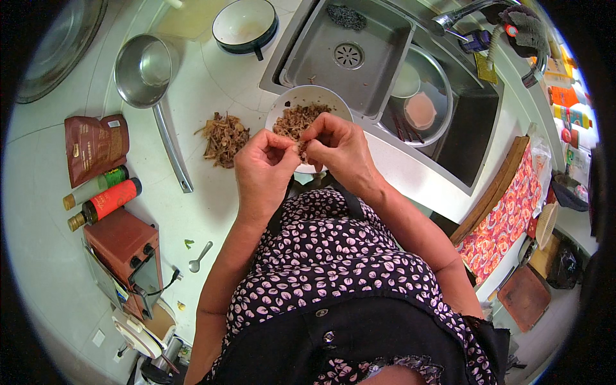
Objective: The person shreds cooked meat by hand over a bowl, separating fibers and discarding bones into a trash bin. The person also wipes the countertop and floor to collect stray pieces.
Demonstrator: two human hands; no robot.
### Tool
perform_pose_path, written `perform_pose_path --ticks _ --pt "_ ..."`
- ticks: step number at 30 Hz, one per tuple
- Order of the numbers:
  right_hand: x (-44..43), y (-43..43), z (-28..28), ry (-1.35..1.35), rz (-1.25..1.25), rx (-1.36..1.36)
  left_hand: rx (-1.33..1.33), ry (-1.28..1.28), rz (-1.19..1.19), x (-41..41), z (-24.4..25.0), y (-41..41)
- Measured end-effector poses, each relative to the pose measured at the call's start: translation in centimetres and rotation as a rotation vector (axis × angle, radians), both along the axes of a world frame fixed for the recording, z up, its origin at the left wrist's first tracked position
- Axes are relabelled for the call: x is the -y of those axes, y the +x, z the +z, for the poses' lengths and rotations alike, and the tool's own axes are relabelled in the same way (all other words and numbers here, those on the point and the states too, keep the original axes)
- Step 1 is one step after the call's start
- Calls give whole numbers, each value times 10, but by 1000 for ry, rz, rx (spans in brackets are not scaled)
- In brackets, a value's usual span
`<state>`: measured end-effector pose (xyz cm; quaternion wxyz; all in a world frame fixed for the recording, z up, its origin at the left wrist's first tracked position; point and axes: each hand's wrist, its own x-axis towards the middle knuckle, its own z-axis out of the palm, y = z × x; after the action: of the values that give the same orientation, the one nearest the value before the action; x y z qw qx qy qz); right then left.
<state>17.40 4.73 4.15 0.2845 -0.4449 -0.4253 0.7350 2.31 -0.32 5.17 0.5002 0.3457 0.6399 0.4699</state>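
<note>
Both hands are raised over a white bowl [337, 99] at the counter's edge, which holds brown shredded food [297, 119]. My left hand [266, 168] and my right hand [339, 149] meet at the fingertips above the bowl. Thumb and forefinger of each are pinched on a small piece of the brown food, mostly hidden by the fingers. Left of the bowl, a pile of brown stringy scraps [225, 141] lies directly on the white countertop.
A metal saucepan [144, 72] and an enamel bowl [245, 24] stand beyond the scraps. The steel sink [346, 72] lies ahead, with a basin [445, 91] in its right part. Bottles [110, 197], a brown pouch [98, 147] and a spoon [195, 264] are at left.
</note>
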Motion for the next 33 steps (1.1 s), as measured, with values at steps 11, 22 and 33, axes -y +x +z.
perform_pose_path --ticks 11,22,33 --pt "0 6 3 -59 53 -15 365 -72 69 -2 -3 -9" --pt "1 0 6 177 86 203 53 -89 4 -2 -2 -2" --pt "-3 6 4 -104 34 -48 43 -45 43 -2 -1 0"
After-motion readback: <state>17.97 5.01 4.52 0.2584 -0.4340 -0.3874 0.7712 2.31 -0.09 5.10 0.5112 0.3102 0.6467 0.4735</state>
